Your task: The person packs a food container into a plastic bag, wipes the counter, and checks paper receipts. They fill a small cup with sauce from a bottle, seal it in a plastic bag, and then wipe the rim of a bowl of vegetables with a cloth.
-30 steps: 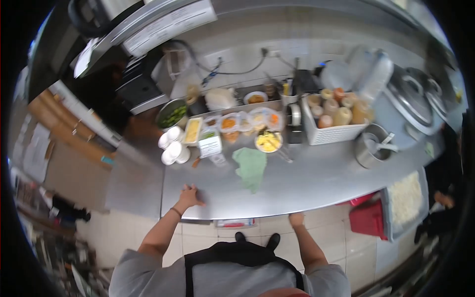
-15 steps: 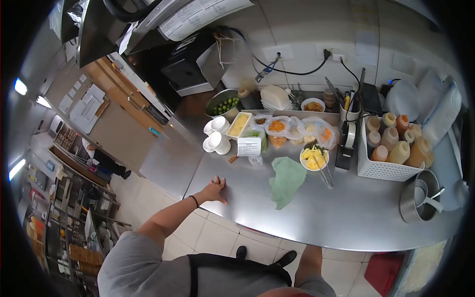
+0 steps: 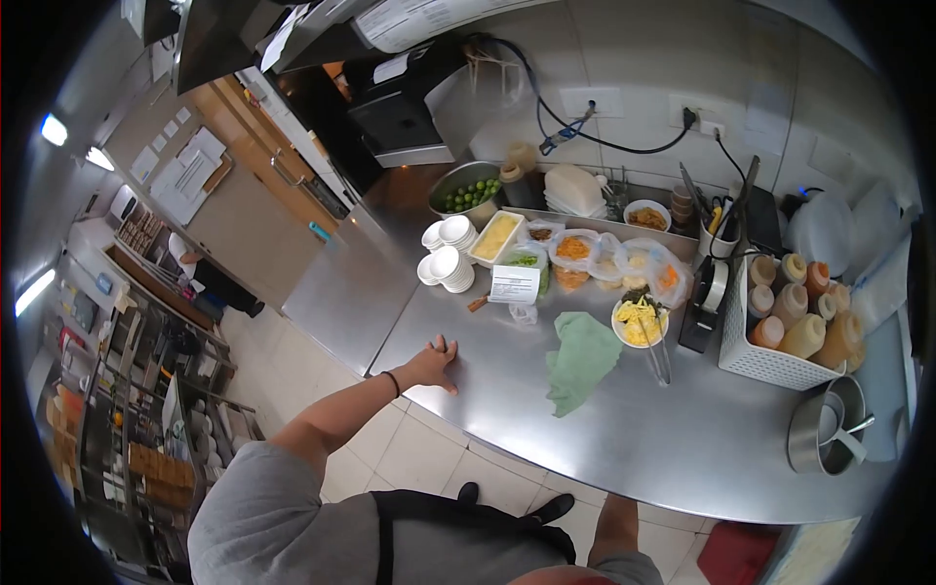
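Note:
My left hand (image 3: 430, 366) rests with spread fingers near the front edge of the steel counter (image 3: 507, 380), holding nothing. My right arm hangs at the lower right, and its hand is hidden. To the right of my left hand lies a crumpled green cloth (image 3: 582, 363). Beside the cloth stands a bowl of yellow food (image 3: 640, 322) with metal tongs (image 3: 662, 364) leaning on it. Stacked white cups (image 3: 452, 268), a tray of pale yellow food (image 3: 497, 238), a printed slip (image 3: 514, 284) and bags of orange shreds (image 3: 574, 250) stand farther back.
A white basket of sauce bottles (image 3: 780, 363) and a metal pot (image 3: 808, 441) are at the right. A black dispenser (image 3: 704, 307) stands left of the basket. A pot of green limes (image 3: 471, 198) is at the back. Another person (image 3: 210, 278) stands far left.
The view has shifted slightly, so the counter items appear a little farther right. My left hand stays spread on the counter.

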Action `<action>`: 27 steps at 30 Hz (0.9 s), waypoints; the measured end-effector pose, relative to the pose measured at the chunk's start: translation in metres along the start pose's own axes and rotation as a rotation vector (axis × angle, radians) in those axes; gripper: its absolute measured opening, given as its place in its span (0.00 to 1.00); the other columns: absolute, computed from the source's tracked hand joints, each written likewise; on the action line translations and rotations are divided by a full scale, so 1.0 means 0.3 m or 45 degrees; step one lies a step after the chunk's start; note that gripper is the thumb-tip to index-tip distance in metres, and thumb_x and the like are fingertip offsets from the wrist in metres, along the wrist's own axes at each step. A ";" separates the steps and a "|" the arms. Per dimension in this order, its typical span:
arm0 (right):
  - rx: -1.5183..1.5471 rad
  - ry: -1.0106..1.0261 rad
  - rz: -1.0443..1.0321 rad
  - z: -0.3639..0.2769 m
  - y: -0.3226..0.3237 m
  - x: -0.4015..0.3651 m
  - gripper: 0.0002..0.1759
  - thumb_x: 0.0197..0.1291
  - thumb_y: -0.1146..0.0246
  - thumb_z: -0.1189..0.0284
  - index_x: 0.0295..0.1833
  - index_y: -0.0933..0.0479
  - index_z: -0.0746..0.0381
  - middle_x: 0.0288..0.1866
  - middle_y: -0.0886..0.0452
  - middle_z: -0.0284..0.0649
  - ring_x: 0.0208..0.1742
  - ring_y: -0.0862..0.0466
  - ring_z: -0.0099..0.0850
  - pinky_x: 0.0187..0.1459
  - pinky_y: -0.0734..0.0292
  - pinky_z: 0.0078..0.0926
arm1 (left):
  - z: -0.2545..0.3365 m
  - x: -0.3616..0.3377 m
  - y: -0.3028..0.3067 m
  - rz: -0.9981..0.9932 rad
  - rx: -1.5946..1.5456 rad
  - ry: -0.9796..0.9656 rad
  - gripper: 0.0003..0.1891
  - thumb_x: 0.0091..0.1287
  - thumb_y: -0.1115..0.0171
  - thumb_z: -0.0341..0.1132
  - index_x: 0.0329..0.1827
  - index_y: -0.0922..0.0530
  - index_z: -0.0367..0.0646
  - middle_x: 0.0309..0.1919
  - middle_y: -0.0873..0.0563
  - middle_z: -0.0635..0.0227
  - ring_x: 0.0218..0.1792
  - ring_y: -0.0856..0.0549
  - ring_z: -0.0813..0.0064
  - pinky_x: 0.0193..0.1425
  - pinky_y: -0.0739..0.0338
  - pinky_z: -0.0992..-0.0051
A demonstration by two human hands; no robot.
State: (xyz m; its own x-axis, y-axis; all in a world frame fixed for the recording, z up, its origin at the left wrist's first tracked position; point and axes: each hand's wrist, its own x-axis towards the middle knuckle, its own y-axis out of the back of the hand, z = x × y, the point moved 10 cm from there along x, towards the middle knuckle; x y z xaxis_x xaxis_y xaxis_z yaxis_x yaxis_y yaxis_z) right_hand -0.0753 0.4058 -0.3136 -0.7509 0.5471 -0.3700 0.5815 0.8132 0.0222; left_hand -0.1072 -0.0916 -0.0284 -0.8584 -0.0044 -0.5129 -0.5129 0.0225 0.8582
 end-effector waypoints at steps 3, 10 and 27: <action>-0.002 0.002 -0.023 -0.007 0.003 0.002 0.17 0.47 0.43 0.76 0.45 0.28 0.70 0.36 0.22 0.50 0.32 0.20 0.41 0.28 0.24 0.38 | 0.001 0.001 -0.003 0.001 -0.001 -0.004 0.62 0.32 0.28 0.59 0.66 0.52 0.33 0.60 0.49 0.24 0.56 0.38 0.27 0.63 0.39 0.59; -0.007 -0.002 -0.057 -0.012 0.004 0.009 0.18 0.46 0.43 0.76 0.46 0.28 0.70 0.37 0.23 0.50 0.32 0.20 0.41 0.28 0.23 0.38 | -0.003 0.006 -0.010 0.080 0.087 -0.046 0.63 0.31 0.29 0.61 0.66 0.52 0.34 0.61 0.49 0.28 0.53 0.34 0.28 0.59 0.34 0.61; 0.007 -0.018 -0.086 -0.022 0.035 0.017 0.20 0.45 0.42 0.77 0.48 0.29 0.70 0.37 0.23 0.50 0.33 0.19 0.40 0.27 0.23 0.38 | 0.013 -0.010 0.012 -0.016 0.031 0.035 0.61 0.33 0.28 0.58 0.67 0.52 0.33 0.60 0.48 0.27 0.57 0.36 0.33 0.64 0.40 0.61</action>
State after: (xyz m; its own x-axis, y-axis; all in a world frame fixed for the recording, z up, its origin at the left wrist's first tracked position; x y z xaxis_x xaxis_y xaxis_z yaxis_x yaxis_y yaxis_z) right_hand -0.0750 0.4186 -0.3090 -0.7841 0.4879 -0.3836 0.5314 0.8471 -0.0086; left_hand -0.1066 -0.0875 -0.0239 -0.8520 -0.0321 -0.5225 -0.5235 0.0465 0.8508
